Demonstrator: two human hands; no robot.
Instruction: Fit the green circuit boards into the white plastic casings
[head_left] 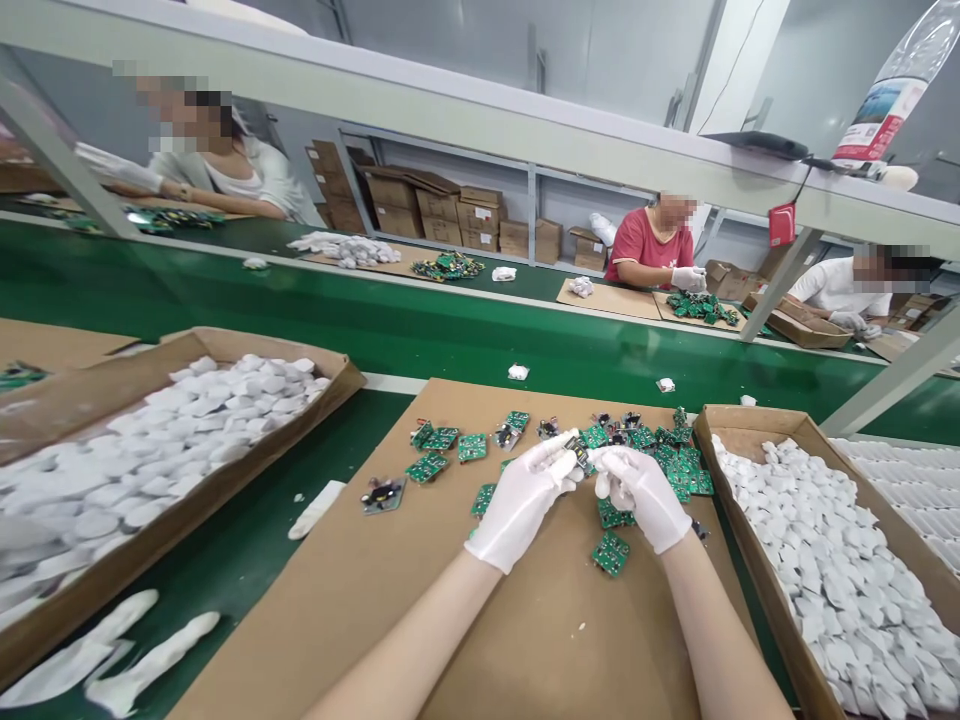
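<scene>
My left hand (531,492), in a white glove, pinches a small circuit board (578,452) with dark parts facing up, above the cardboard sheet (547,640). Close on its right, my gloved right hand (636,488) has its fingers curled together at the board's edge. Whatever those fingers hold, if anything, is hidden. Around both hands lie loose green circuit boards, among them one board (610,553) below the right hand and another (472,446) to the left. A denser pile of boards (679,465) sits beyond the right hand.
Cardboard trays full of white pieces flank the sheet, one left (349,375) and one right (750,560). White glove-like scraps (157,660) lie at lower left. Beyond runs a green conveyor belt (420,345) carrying small white pieces. Several co-workers sit across it. An overhead shelf holds a bottle (885,105).
</scene>
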